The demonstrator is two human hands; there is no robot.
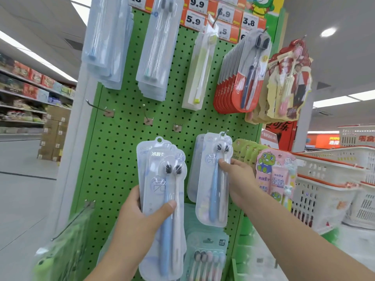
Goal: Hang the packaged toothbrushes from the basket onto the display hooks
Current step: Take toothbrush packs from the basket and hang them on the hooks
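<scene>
We face a green pegboard (121,159) in a shop aisle. Our left hand (140,216) grips a stack of toothbrush packs (162,179), thumb curled across the front pack, fingers wrapped round the back edge. The stack stands upright, just in front of the board's lower middle, w/ its top hang-hole free, not on any hook. Front pack shows two brushes, blue & white, dark bristle heads up.

Our right hand (237,175) pinches a hung pack (213,179) at its right edge, thumb on the front near the brush necks, other fingers behind. That pack's top sits at a hook (225,132) on the board; a 2nd like pack hangs just behind it, offset to the left.

Three bare hooks (95,107) stick out in a row above our left hand, approx. mid-board. Upper row holds clear packs (107,43), a yellow-green brush pack (199,65), red packs (239,78) & pink cartoon packs (288,84). Price tags (193,21) line the top edge. A kids' set (274,175) w/ a green character hangs beside our right wrist. A multi-brush pack (207,258) hangs below. White crates (332,171) w/ orange rims stack at the right. Shelves (30,88) w/ goods blur off to the left.
</scene>
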